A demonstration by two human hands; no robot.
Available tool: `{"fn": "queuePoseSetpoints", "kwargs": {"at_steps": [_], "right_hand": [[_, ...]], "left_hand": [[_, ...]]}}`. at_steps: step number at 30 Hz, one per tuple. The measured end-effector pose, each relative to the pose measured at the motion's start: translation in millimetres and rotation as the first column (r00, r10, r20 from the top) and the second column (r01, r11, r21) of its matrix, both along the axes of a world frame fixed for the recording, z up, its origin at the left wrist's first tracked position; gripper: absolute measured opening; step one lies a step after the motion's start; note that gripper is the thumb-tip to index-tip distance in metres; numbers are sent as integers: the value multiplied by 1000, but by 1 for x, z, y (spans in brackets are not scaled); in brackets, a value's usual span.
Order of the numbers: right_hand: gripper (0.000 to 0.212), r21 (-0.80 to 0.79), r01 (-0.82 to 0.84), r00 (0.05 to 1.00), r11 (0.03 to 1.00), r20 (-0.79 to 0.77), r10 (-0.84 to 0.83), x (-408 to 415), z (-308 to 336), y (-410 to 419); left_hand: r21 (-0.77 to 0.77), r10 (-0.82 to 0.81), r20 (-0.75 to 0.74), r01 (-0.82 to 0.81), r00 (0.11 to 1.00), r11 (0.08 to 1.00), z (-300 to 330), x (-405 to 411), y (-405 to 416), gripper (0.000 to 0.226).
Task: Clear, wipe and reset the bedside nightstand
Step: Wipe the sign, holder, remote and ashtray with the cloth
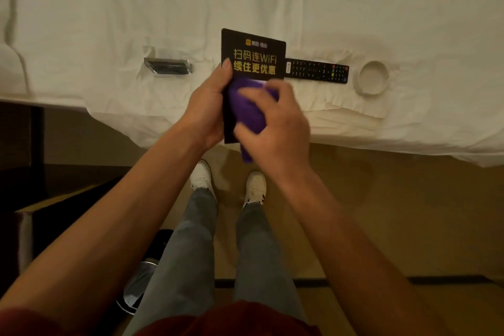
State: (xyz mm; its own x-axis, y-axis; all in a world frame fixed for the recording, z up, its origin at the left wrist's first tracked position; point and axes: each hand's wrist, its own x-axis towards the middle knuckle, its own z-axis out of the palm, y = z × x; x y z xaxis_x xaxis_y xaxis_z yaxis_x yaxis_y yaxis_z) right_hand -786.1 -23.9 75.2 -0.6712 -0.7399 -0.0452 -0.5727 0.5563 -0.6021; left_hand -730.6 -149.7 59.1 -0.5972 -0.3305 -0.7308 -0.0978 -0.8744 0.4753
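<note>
Head view shows the left hand [208, 106] gripping the black WiFi card [252, 58] by its edge above the bed [109, 8], while the right hand [272, 123] presses a bunched purple cloth [249, 106] on its face. To wipe well, I think the grip must hold firm and the strokes reach every corner. Its card looks stiff, flat, with yellow print.

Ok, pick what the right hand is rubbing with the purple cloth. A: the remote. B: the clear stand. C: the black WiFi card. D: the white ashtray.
C: the right hand presses the purple cloth onto the black WiFi card, which the left hand holds.
</note>
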Motion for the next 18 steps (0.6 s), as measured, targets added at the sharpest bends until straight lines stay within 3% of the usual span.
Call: {"fn": "queuePoseSetpoints", "kwargs": {"at_steps": [3, 5, 6, 8, 10, 12, 14, 16, 18], "right_hand": [[58, 17, -60, 980, 998, 191, 55, 33, 0, 20], [54, -6, 28, 919, 1000, 394, -23, 34, -1, 36], [49, -22, 160, 851, 987, 510, -127, 29, 0, 44], [40, 22, 461, 621, 887, 706, -340, 14, 2, 59], [41, 94, 646, 430, 757, 775, -463, -7, 3, 72], [44, 85, 754, 328, 651, 810, -486, -27, 7, 77], [43, 19, 783, 336, 621, 829, -448, -40, 13, 69], [38, -58, 757, 398, 651, 832, -388, -42, 18, 55], [36, -116, 707, 464, 698, 821, -333, -36, 19, 39]], "left_hand": [[-36, 4, 34, -3, 999, 999, 2, -3, -18, 49], [-114, -10, 26, 13, 1000, 993, 1, 1, -32, 44], [-169, -18, 10, 19, 1000, 985, 1, 3, -40, 41], [-262, -68, -37, 56, 997, 963, 2, 9, -55, 36], [-294, -154, -64, 129, 986, 947, 2, 14, -64, 34], [-320, -239, -37, 215, 970, 923, -2, 16, -59, 27], [-384, -285, 111, 306, 952, 871, -9, 14, -45, 22], [-398, -327, 251, 405, 911, 823, -15, 8, -21, 30], [-369, -354, 300, 450, 886, 813, -15, 0, 7, 34]]}}
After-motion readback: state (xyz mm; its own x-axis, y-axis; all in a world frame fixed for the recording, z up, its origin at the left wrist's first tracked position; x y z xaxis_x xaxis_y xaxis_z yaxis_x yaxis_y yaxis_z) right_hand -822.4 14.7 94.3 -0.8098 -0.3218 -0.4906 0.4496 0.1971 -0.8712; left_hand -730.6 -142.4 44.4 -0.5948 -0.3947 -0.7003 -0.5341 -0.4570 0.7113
